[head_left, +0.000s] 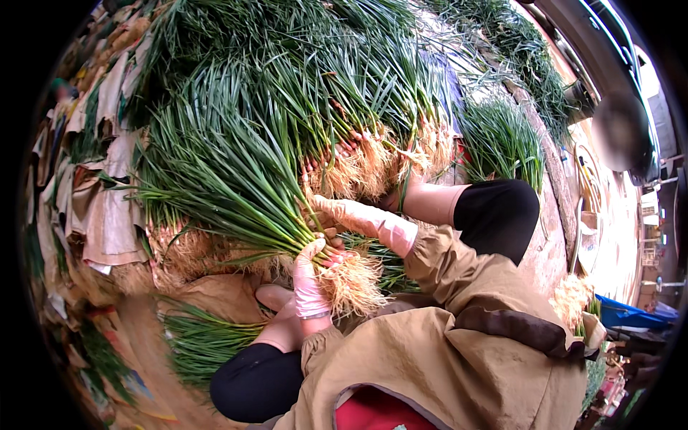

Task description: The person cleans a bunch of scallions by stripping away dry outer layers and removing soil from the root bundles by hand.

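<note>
Cloths, piled greens and bent knees surround the hands and bunch.

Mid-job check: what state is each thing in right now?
Held bundle: slanted, roots bare.
Left hand: gloved, closed around the held bundle's lower stalks.
Right hand: gloved, at the stalks, grip unclear.
Heap of greens: piled up.
Lower-left greens: lying down, unheld.
</note>
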Motion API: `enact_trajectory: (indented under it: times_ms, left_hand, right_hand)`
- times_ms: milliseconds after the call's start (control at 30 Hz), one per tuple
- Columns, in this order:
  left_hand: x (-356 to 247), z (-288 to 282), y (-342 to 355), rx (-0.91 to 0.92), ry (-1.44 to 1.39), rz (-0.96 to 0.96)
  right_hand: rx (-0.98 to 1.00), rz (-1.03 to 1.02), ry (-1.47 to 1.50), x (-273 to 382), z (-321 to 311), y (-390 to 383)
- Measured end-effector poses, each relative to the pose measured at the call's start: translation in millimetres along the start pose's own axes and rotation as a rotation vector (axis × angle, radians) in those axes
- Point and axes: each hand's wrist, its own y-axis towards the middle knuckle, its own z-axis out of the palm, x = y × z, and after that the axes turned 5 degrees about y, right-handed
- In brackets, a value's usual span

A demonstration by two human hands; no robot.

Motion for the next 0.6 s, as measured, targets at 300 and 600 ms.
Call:
enact_trajectory:
  times_ms: [300,600]
  left_hand:
    - [-21,-31,0,0.091,-0.020,0.096]
    - [-48,-55,-17,-0.110,0.087,0.134]
  right_hand:
    - [-0.999,-0.655,-0.330,114,-133,-77]
    - [-1.022,-0.318,-1.034,150,-95,-3]
